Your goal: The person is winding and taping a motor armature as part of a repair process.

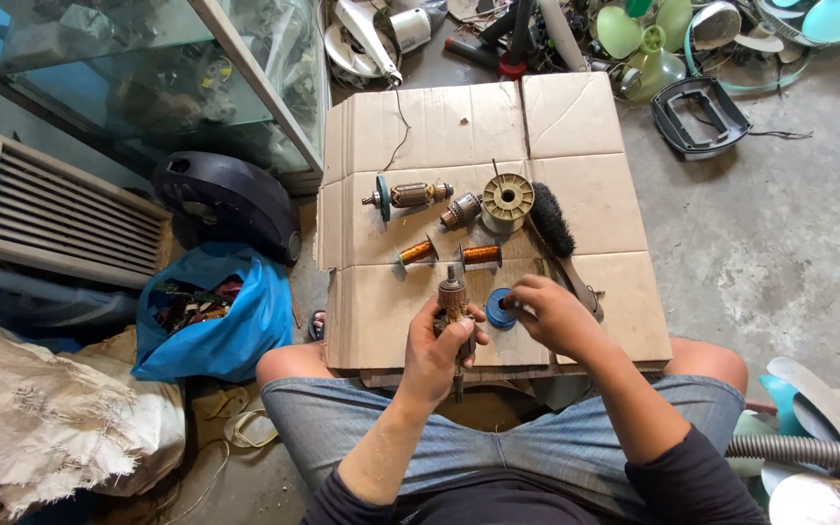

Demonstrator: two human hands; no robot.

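Left hand (437, 348) gripping armature (453, 295) upright, right hand (546, 313) — blue disc (499, 309).

The person wears blue denim shorts (537, 442) and a dark top with pushed-up sleeves (682, 481)

Bright, even daylight; sharp, wide-angle edges.

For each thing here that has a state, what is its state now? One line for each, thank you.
left hand: closed around a motor armature, held upright
right hand: fingers on a blue disc
blue disc: lying on the cardboard
cardboard: flattened, spread as a work surface
wire spool: lying on its flat side
brush: lying flat, untouched
blue bag: open, scrap inside
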